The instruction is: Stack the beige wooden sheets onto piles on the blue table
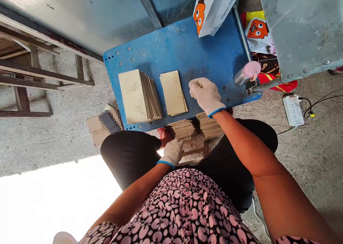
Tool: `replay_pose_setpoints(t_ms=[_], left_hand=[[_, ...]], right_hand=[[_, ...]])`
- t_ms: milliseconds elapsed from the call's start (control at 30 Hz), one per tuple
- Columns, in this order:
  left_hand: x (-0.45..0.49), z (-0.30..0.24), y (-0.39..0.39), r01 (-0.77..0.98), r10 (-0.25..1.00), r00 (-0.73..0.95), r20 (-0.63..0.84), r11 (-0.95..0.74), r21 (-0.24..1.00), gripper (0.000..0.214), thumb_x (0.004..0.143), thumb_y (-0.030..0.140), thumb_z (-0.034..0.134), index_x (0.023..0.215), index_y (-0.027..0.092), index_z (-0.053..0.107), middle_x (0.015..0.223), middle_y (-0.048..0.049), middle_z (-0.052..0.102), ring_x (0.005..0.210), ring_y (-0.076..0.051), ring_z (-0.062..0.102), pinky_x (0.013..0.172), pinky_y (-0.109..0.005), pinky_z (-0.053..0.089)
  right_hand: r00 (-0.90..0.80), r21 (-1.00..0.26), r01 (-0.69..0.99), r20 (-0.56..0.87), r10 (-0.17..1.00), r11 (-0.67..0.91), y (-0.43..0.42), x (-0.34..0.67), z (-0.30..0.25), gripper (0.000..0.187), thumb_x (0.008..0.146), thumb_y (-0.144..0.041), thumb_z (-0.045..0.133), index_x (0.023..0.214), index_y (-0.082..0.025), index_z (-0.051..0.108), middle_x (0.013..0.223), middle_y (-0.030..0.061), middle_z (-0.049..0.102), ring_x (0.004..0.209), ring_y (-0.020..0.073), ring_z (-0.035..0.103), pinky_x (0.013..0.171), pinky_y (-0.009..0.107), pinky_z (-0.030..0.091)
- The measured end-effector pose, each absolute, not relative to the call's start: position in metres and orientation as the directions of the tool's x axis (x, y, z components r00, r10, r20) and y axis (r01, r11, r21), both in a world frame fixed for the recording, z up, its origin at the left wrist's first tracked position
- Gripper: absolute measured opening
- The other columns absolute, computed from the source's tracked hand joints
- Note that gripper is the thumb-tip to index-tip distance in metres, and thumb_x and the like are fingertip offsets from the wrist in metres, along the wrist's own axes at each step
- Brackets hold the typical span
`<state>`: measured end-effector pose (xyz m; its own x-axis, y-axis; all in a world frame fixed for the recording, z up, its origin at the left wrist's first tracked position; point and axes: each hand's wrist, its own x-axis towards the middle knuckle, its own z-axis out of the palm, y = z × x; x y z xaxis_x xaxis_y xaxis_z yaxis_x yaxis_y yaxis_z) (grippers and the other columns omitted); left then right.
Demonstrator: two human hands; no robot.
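Over blue desk (pixel 214 47), right hand (pixel 206 95) gloved, fingers curled, holding nothing; small tan plate stack (pixel 173 93) at its 9 o'clock. Left hand (pixel 173 152) against lower stack (pixel 183 129) at 1 o'clock, grasp unclear. Squared edges help.

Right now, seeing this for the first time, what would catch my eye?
The bright blue work surface stands out at the centre, holding a large fanned stack of pale rectangular panels and a smaller stack. Just right of them is the white-gloved right hand. At the top, an orange cartoon face on a white package also draws the eye.
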<state>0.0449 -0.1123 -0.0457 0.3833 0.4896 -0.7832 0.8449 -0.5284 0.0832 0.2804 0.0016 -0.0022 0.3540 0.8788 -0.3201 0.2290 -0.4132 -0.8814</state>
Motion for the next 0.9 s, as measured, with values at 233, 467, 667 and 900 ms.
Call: replay_pose_setpoints(t_ms=[233, 467, 667, 900], left_hand=[[0.048, -0.055, -0.122, 0.760, 0.459, 0.450, -0.766, -0.648, 0.058, 0.051, 0.093, 0.020, 0.052, 0.144, 0.016, 0.047, 0.128, -0.0186, 0.056, 0.112, -0.031, 0.057, 0.090, -0.042, 0.047], [0.038, -0.058, -0.129, 0.750, 0.440, 0.431, -0.788, -0.660, 0.042, 0.056, 0.095, 0.018, 0.045, 0.151, 0.016, 0.038, 0.135, -0.0225, 0.050, 0.115, -0.032, 0.055, 0.091, -0.044, 0.047], [0.044, -0.061, -0.126, 0.763, 0.413, 0.417, -0.810, -0.643, 0.066, 0.048, 0.094, 0.016, 0.045, 0.142, 0.020, 0.048, 0.131, -0.0170, 0.056, 0.108, -0.028, 0.059, 0.089, -0.040, 0.048], [0.051, -0.075, -0.129, 0.789, 0.425, 0.335, -0.841, -0.615, 0.004, 0.040, 0.098, 0.016, 0.032, 0.122, 0.019, 0.063, 0.112, -0.0177, 0.062, 0.102, -0.030, 0.064, 0.076, -0.038, 0.051]], right_hand=[[0.335, -0.881, 0.255, -0.305, 0.891, -0.398, 0.000, 0.285, 0.006, 0.023, 0.093, -0.039, 0.050, 0.090, -0.023, 0.066, 0.089, 0.0033, 0.070, 0.092, 0.0210, 0.067, 0.089, 0.038, 0.052], [0.317, -0.877, 0.270, -0.309, 0.897, -0.398, -0.001, 0.285, 0.006, 0.024, 0.093, -0.039, 0.050, 0.092, -0.023, 0.067, 0.088, 0.0032, 0.070, 0.090, 0.0204, 0.066, 0.088, 0.037, 0.052], [0.317, -0.871, 0.273, -0.320, 0.893, -0.409, -0.002, 0.285, 0.008, 0.022, 0.093, -0.039, 0.051, 0.092, -0.023, 0.067, 0.086, 0.0033, 0.069, 0.091, 0.0207, 0.065, 0.089, 0.036, 0.051], [0.316, -0.843, 0.313, -0.343, 0.885, -0.438, -0.002, 0.282, 0.009, 0.022, 0.094, -0.039, 0.052, 0.093, -0.025, 0.069, 0.086, 0.0028, 0.070, 0.087, 0.0206, 0.064, 0.087, 0.036, 0.050]])
